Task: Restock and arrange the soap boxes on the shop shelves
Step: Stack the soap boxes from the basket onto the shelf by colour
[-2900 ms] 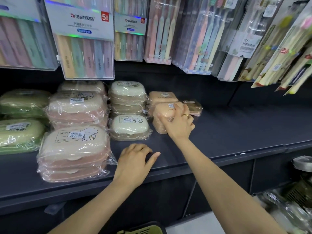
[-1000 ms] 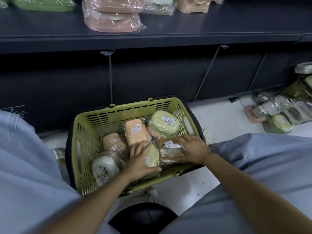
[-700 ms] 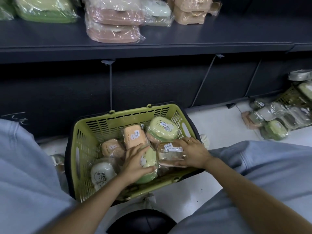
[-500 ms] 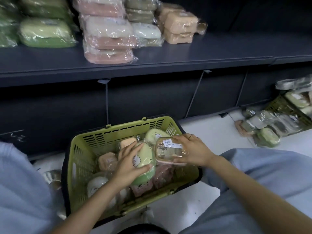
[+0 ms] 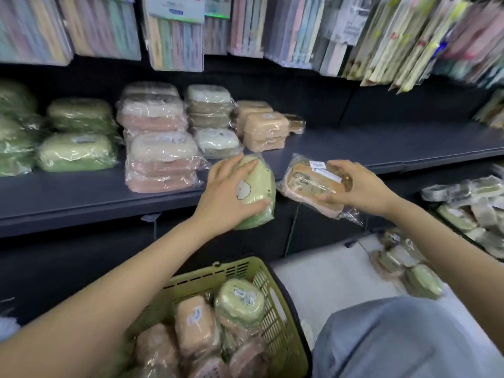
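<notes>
Shelf [image 5: 354, 143]: dark matte board, shop aisle, pale floor [image 5: 327, 276] below. Stacks of plastic-wrapped soap boxes [image 5: 161, 159] on it, rounded rectangles in green, pink, cream, tan. Toothbrush packs [image 5: 174, 31] hanging above, blurred. Left hand [image 5: 226, 197] curled round green soap box [image 5: 257, 197], held at shelf edge. Right hand [image 5: 357, 186] pinching clear-wrapped brown soap box [image 5: 311, 184] just beside it. Slotted green basket [image 5: 275, 317] below, more boxes inside.

Both hands now up out of the green basket [image 5: 275, 304] and raised before the shelf [image 5: 354, 144]. Left hand [image 5: 227, 195] grips the green soap box [image 5: 257, 192], lifted clear; right hand [image 5: 360, 186] holds the wrapped brown soap box [image 5: 308, 184] beside it, level with the shelf edge.
</notes>
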